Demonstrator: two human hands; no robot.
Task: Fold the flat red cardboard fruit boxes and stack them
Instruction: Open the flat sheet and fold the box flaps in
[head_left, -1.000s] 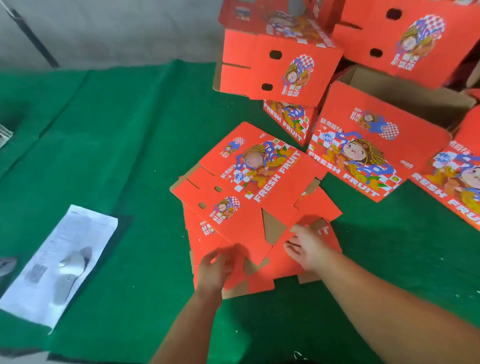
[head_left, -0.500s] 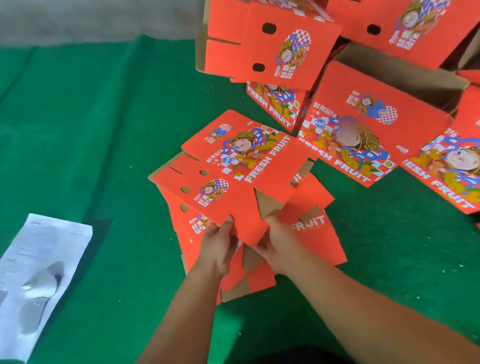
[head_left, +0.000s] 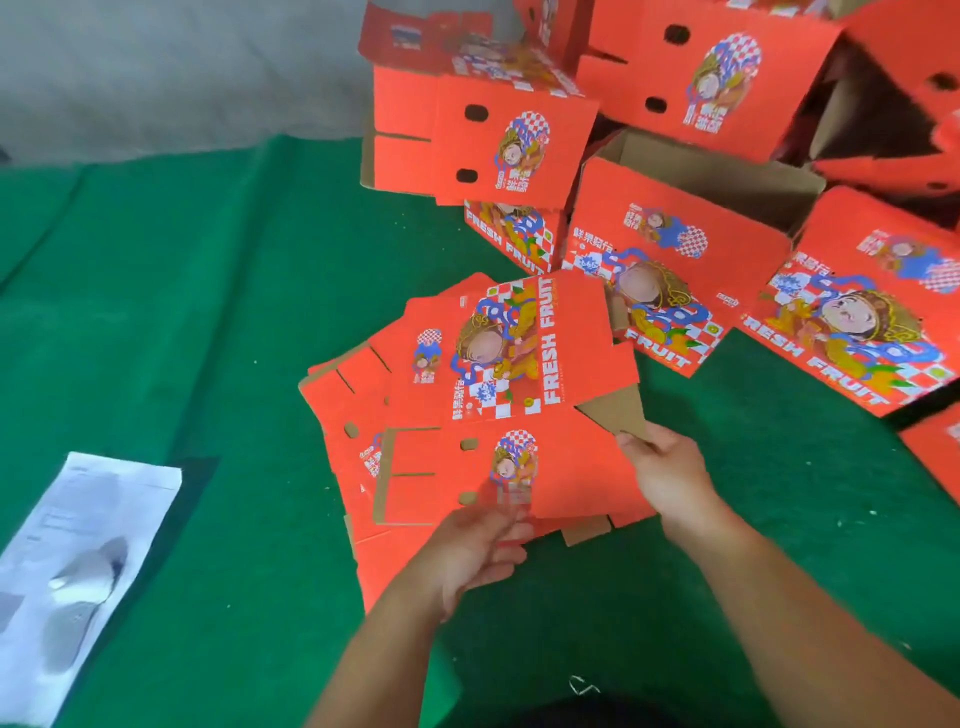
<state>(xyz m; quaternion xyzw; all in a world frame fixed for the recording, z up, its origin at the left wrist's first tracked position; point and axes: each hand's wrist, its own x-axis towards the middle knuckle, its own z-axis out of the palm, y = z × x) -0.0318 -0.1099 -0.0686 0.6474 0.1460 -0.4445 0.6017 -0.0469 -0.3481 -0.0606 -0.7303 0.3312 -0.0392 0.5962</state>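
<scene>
Head view is showing both hands lifting one flat red box (head_left: 498, 395) off the pile of flats (head_left: 358, 499) on the green surface (head_left: 208, 312), probably to free it for folding. Left hand (head_left: 467, 556) fingers are curling under its near edge; right hand (head_left: 662, 462) fingers are pinching the right corner by a brown flap. "FRESH FRUIT" is reading along its printed panel. Folded boxes (head_left: 498, 140) are piling up behind.
</scene>
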